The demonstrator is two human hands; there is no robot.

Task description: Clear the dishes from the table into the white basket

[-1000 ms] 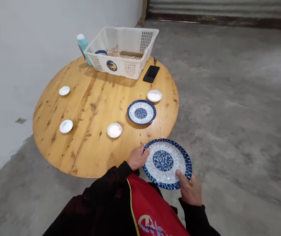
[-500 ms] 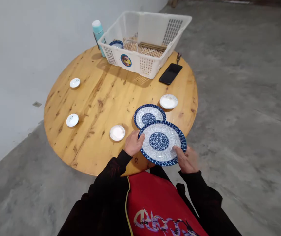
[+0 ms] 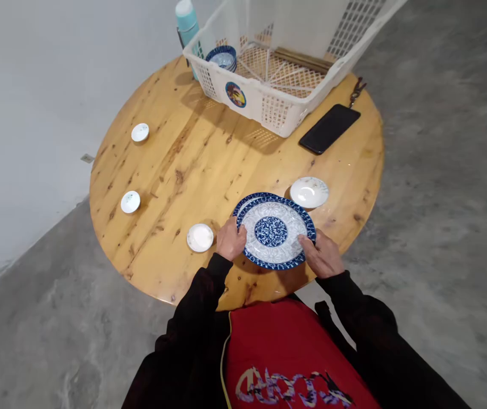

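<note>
A blue-and-white plate (image 3: pixel 271 232) is held level between my two hands near the front of the round wooden table. My left hand (image 3: pixel 231 239) grips its left rim, thumb on top. On the opposite rim, my right hand (image 3: pixel 322 254) is closed with its thumb over the edge. Beneath it, mostly covered, a second blue-rimmed plate (image 3: pixel 243 205) shows only its far left edge. Whether the two plates touch I cannot tell. A small white dish (image 3: pixel 200 237) lies just left of my left hand, and a white saucer (image 3: pixel 309 192) sits beyond the plates to the right.
Two little white dishes, one farther back (image 3: pixel 140 132) and one nearer (image 3: pixel 130 202), lie on the table's left side. At the back stand a white plastic basket (image 3: pixel 254 105) holding blue-patterned bowls (image 3: pixel 222 58) and a turquoise bottle (image 3: pixel 187 25). A black phone (image 3: pixel 330 129) lies right of the basket.
My hands have moved the held plate forward over the other plate, which is now mostly hidden. The view has shifted closer to the table.
</note>
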